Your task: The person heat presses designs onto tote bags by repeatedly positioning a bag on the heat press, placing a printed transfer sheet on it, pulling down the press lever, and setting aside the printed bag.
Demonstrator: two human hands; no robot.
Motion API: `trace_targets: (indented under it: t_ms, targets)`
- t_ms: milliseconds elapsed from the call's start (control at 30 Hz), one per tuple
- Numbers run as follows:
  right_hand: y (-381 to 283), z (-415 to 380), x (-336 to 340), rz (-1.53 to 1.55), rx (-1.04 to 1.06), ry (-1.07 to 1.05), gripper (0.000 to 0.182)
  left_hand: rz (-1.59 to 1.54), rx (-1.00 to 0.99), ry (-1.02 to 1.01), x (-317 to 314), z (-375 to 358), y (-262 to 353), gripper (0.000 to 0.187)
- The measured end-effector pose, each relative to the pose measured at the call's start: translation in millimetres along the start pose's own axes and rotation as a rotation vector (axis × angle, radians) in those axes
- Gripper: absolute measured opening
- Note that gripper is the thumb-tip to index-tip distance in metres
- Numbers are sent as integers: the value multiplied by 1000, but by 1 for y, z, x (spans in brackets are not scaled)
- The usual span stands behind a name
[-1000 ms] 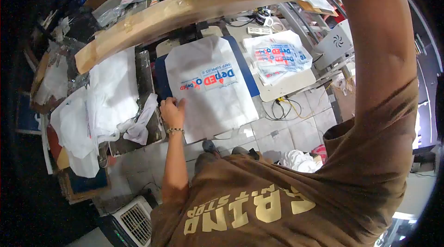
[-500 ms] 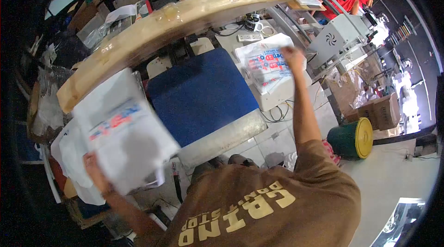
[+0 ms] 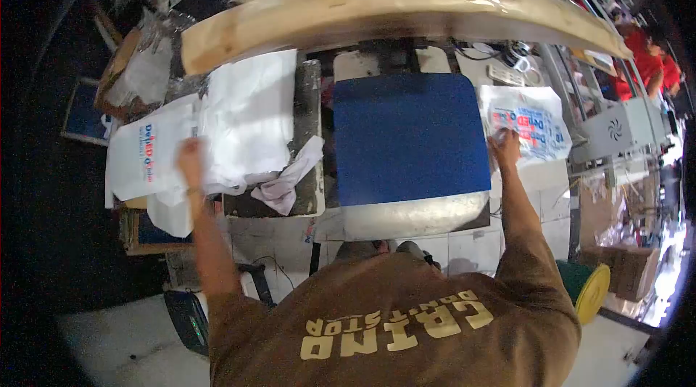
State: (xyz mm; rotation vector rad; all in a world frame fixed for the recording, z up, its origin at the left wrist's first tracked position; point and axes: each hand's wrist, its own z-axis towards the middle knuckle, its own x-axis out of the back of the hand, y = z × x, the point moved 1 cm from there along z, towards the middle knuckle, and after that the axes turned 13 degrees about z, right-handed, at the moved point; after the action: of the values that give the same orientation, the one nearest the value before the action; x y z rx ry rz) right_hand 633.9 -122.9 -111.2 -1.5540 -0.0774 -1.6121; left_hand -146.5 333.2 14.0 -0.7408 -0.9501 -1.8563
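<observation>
On the left, a white sheet (image 3: 138, 166) with blue and red print lies over other white sheets. My left hand (image 3: 190, 162) is at its right edge, its fingers smeared by motion. Right beside that hand is a tall stack of plain white sheets (image 3: 254, 108). My right hand (image 3: 505, 146) has its fingers bent together at the left edge of a white printed sheet (image 3: 533, 122), on a pile at the right. Between my hands sits a blue padded platen (image 3: 409, 140), its top bare.
A long paper-wrapped, taped bar (image 3: 406, 6) arches across behind the platen. A crumpled whitish cloth (image 3: 286, 182) lies by the white stack. A grey box with a fan grille (image 3: 616, 129) and a green bin with a yellow lid (image 3: 596, 293) stand right. People in red (image 3: 641, 60) are farther back.
The printed sheet my left hand held in the air now lies on the left pile. My right hand has come down to the near left edge of the right pile. The view has turned left.
</observation>
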Motion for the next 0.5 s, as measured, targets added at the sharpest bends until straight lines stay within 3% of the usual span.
trace_targets:
  t_ms: [33, 67, 100, 133, 167, 333, 400, 500]
  targets:
    - [4, -2, -2, 27, 77, 49, 53, 27, 30, -238, 8, -20, 99, 23]
    - [5, -3, -4, 25, 149, 105, 42, -71, -226, -323, -52, -34, 91, 37]
    - [2, -3, -3, 33, 163, 102, 42, 35, -136, -197, -71, -56, 144, 50]
    - [-2, -2, 3, -10, 103, 68, 36, 130, -208, -115, -83, -66, 172, 54]
    - [-5, -1, 5, -54, 40, 35, 31, 369, -151, -232, -63, -70, 214, 51]
    - [6, 9, 4, -21, 47, 87, 21, 416, -2, -325, -57, -60, 240, 22]
    - [8, 10, 1, 25, 85, 123, 20, 439, 33, -330, -46, -47, 242, 22]
    - [9, 10, 7, 170, -57, 140, 18, 460, 35, -304, -30, -26, 231, 27]
